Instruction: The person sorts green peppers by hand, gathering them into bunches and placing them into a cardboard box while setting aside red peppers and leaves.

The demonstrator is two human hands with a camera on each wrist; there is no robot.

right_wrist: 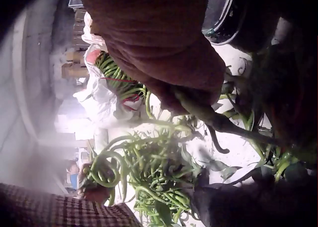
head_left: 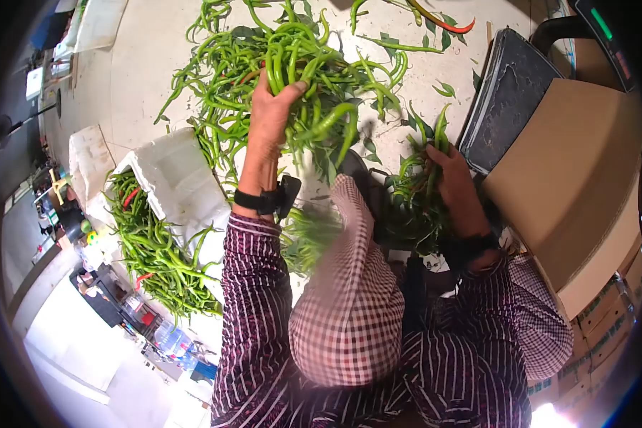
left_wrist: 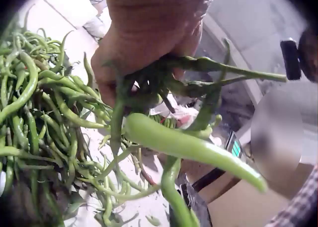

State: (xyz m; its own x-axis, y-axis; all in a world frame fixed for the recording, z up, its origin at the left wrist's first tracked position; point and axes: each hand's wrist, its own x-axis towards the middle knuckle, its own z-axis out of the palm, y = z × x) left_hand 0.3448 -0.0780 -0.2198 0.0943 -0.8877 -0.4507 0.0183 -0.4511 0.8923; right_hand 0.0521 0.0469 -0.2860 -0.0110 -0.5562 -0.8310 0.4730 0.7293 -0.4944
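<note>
Over the big pile of green chili peppers [head_left: 228, 93], my left hand [head_left: 274, 103] grips a bunch of long green chilies [head_left: 292, 60]. In the left wrist view, chilies [left_wrist: 194, 150] stick out from under the curled fingers of that hand [left_wrist: 149, 43]. My right hand [head_left: 449, 178], at the right, has its fingers curled round a few green chilies [head_left: 441, 128], close over leafy chilies [head_left: 414, 207]. In the right wrist view, one chili [right_wrist: 198, 110] pokes out below this hand [right_wrist: 164, 53], whose fingertips are hidden.
A white foam box [head_left: 182, 175] lies left of the pile, with more chilies [head_left: 157, 257] spilling beside it. On the right stand a dark scale platform [head_left: 510, 93] and a cardboard box [head_left: 563, 178]. A checked cloth hat [head_left: 349, 321] covers part of the near view.
</note>
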